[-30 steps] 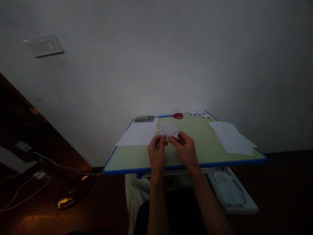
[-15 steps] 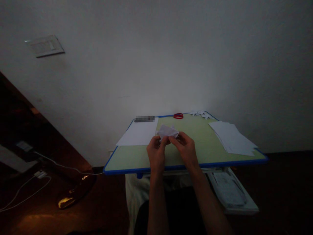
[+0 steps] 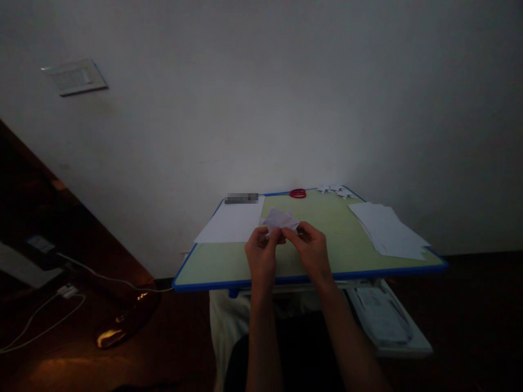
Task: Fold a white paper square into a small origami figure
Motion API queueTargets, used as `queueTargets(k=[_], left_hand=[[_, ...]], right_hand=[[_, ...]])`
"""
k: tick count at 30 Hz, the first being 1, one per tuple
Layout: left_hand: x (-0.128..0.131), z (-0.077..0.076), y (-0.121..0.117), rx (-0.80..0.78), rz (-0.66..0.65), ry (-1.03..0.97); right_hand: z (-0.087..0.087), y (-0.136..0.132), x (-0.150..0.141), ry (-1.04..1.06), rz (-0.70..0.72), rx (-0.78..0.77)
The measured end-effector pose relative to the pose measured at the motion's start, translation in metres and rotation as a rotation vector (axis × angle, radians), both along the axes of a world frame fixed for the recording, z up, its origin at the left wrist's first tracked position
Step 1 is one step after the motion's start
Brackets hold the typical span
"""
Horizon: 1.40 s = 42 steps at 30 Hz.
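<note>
A small folded white paper (image 3: 281,219) is held up over the near middle of the table. My left hand (image 3: 262,251) pinches its lower left edge, with the thumb on the near side. On the lower right edge, my right hand (image 3: 309,245) grips the same paper between thumb and fingers. Both thumbs almost meet at its bottom. The fingers behind the paper are partly hidden, and its exact folded shape is hard to make out in the dim light.
The green table (image 3: 229,267) has a blue rim. White sheets (image 3: 232,223) lie left under a blurred dark bar (image 3: 241,198); a paper stack (image 3: 388,228) lies right. Red-handled scissors (image 3: 298,193) and several folded paper pieces (image 3: 337,190) sit by the wall. Below hangs an open drawer (image 3: 388,316).
Both hands stay nearly in place around the folded paper. The paper's surface looks slightly shifted between my fingers, and my right hand has moved a touch lower.
</note>
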<state>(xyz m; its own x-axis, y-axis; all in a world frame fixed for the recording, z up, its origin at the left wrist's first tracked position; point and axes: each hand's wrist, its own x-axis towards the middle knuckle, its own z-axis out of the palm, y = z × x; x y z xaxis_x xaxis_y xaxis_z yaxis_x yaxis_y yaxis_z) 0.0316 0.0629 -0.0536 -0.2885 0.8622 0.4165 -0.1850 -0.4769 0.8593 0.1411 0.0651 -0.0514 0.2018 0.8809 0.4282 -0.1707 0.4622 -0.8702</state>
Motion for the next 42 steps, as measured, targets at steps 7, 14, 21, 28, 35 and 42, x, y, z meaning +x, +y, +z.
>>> queueTargets(k=[7, 14, 21, 28, 35, 42], left_hand=[[0.0007, 0.0001, -0.0003, -0.003, 0.041, 0.015], [0.0004, 0.0003, 0.0005, -0.006, 0.051, 0.021], [0.0, -0.0017, 0.0015, -0.001, 0.071, 0.014], [0.0004, 0.0005, 0.0006, -0.014, 0.094, -0.004], [0.0004, 0.0023, -0.0016, -0.016, 0.078, 0.023], [0.0012, 0.0037, -0.0024, -0.015, 0.052, 0.007]], right_hand=[[-0.0014, 0.0005, -0.0008, 0.008, -0.067, -0.009], [-0.0007, 0.0005, -0.0016, 0.11, -0.116, -0.019], [-0.0008, 0.0002, -0.0002, 0.071, -0.136, -0.008], [-0.0012, 0.0017, -0.0009, 0.036, -0.15, 0.04], [-0.002, 0.0021, -0.0011, -0.017, -0.07, 0.009], [-0.0021, 0.0043, 0.0006, 0.049, -0.091, -0.027]])
